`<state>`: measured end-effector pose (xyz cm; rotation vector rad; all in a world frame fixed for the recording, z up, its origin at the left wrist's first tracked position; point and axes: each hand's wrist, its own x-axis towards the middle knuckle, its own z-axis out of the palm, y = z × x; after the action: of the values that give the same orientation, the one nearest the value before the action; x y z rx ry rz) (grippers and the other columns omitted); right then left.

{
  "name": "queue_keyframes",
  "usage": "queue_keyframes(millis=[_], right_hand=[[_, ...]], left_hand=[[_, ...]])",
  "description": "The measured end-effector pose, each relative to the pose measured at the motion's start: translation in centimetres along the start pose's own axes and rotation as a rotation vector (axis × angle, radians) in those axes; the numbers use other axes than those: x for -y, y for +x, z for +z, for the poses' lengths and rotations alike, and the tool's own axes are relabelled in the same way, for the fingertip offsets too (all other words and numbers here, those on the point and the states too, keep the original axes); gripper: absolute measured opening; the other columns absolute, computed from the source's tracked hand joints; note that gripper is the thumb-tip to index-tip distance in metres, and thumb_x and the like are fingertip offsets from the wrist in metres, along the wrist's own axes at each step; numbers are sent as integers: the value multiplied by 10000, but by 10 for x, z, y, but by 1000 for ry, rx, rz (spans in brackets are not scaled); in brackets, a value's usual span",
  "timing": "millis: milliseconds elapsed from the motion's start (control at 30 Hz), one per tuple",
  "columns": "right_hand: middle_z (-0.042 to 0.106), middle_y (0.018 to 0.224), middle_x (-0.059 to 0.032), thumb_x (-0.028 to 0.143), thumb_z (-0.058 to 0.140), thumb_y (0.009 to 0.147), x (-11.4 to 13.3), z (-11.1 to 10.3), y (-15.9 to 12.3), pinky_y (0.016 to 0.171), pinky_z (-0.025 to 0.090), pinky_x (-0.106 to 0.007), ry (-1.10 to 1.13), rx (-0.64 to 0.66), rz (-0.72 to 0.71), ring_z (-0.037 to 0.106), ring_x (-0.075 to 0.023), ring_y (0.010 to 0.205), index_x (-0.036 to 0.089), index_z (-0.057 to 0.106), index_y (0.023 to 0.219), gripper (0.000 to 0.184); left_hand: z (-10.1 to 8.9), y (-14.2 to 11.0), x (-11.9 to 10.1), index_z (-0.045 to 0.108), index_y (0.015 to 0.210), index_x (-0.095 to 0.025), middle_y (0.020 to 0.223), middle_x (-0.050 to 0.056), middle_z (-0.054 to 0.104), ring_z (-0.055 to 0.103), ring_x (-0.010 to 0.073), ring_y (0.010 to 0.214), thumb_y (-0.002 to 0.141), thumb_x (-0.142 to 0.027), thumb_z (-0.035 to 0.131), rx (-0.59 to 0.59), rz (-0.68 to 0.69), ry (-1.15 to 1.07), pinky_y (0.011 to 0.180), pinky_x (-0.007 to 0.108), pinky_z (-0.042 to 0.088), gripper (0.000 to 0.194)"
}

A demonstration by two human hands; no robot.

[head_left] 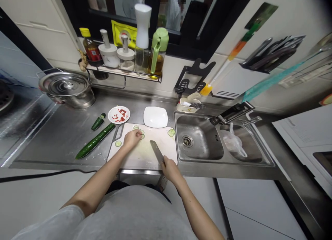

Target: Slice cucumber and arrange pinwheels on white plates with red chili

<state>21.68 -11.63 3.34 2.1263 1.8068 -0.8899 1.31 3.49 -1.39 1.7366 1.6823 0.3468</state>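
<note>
My right hand (169, 168) grips the handle of a kitchen knife (156, 150), its blade lying low over the white cutting board (132, 160). Toward the board's back left, my left hand (132, 138) has its fingers pinched together at a thin cucumber slice (142, 136). Another slice lies just behind those fingers, and a single round one (118, 143) rests near the board's left edge. A small group of cucumber slices (171, 132) sits at the back right corner. Left of the board lie a long cucumber (94, 142) and a short cut cucumber piece (98, 122).
Behind the board stand a plate with chopped red bits (112, 112) and a white square plate (155, 117). A double sink (199, 153) adjoins the right side, with a plastic bag (234, 143) in it. A lidded steel pot (77, 98) stands at back left, beside a condiment shelf (124, 71).
</note>
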Motion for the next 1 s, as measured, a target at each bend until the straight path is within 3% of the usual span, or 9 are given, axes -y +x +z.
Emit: queue_keyframes(millis=[200, 367, 533, 1000], right_hand=[[688, 986, -114, 217, 385, 941, 9, 3, -3, 643, 321, -266, -43, -24, -20, 649, -218, 908, 175, 535, 1085, 213], [688, 965, -116, 168, 383, 928, 24, 0, -9, 639, 340, -270, -112, 2, -59, 656, -220, 882, 175, 528, 1084, 213], [689, 953, -117, 147, 359, 931, 38, 2, -11, 648, 360, -276, -166, 35, -119, 658, -227, 890, 167, 517, 1113, 241], [694, 974, -142, 53, 368, 893, 59, 15, -6, 721, 435, -293, -222, 114, -123, 666, -245, 959, 151, 506, 1162, 318]], left_hand=[[2, -31, 31, 706, 908, -197, 807, 5, 727, 643, 139, 734, 756, -257, 611, 98, -71, -82, 641, 222, 419, 190], [3, -49, 32, 716, 974, -228, 843, 18, 737, 654, 189, 827, 768, -239, 568, 52, -50, 121, 709, 265, 439, 253], [3, -54, 33, 725, 972, -252, 1033, 33, 729, 641, 215, 954, 804, -211, 496, -2, -7, 249, 779, 297, 448, 287], [6, -55, 36, 732, 957, -249, 1027, 43, 721, 622, 220, 968, 801, -198, 516, -14, 13, 237, 864, 318, 441, 271]])
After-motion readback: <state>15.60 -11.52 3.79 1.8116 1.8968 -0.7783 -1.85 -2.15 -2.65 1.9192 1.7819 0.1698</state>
